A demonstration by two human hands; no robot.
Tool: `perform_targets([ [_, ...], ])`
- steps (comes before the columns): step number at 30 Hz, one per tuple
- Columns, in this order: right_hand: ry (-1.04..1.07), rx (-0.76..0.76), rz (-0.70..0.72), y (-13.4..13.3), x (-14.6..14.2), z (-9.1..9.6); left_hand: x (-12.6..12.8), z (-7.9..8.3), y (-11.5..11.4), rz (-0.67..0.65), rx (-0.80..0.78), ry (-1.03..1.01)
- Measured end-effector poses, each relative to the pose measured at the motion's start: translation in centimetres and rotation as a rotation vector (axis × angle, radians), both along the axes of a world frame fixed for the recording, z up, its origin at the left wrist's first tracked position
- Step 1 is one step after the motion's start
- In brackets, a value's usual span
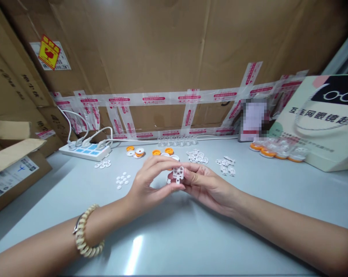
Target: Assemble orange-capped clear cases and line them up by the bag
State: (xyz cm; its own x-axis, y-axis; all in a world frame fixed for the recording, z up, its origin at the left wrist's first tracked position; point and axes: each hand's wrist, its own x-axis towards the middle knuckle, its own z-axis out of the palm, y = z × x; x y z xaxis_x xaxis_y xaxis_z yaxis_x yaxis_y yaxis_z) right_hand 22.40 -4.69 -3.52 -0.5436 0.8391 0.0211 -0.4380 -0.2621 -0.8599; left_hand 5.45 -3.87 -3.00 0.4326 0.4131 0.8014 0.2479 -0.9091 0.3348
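Both my hands meet over the middle of the table around a small white plastic part (178,174) with cut-outs and a short tab at its lower edge. The fingers and thumb of my left hand (151,179) grip it from above and below. My right hand (208,184) pinches its right side, thumb on the front. Part of another white piece shows behind it, mostly hidden by my fingers. Just beyond my hands lie orange rings (168,151) and white rings. Small white discs (122,180) are spread to the left of my left hand.
Further back are white cut-out parts (197,156), a row of clear cylinders (176,141) and a power strip (86,151) with cables. Orange-and-clear assemblies (278,151) stand by a paper bag (321,127). An open carton (15,173) sits at left; large cardboard (162,50) backs the table.
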Motion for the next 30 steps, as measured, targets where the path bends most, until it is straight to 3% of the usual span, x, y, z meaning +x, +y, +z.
perform_targets([
  [5,0.050,-0.012,0.030,0.2,0.0,-0.3,0.2,-0.3,0.0,-0.059,-0.067,-0.057],
  [13,-0.065,0.068,0.009,0.0,0.2,0.2,0.0,-0.3,0.1,0.016,-0.055,-0.003],
  [22,-0.199,0.102,-0.117,-0.7,-0.5,0.5,0.3,-0.9,-0.2,0.048,-0.005,0.033],
  [30,-0.096,0.027,0.034,-0.6,-0.1,0.4,0.2,-0.8,0.0,-0.090,-0.046,0.005],
])
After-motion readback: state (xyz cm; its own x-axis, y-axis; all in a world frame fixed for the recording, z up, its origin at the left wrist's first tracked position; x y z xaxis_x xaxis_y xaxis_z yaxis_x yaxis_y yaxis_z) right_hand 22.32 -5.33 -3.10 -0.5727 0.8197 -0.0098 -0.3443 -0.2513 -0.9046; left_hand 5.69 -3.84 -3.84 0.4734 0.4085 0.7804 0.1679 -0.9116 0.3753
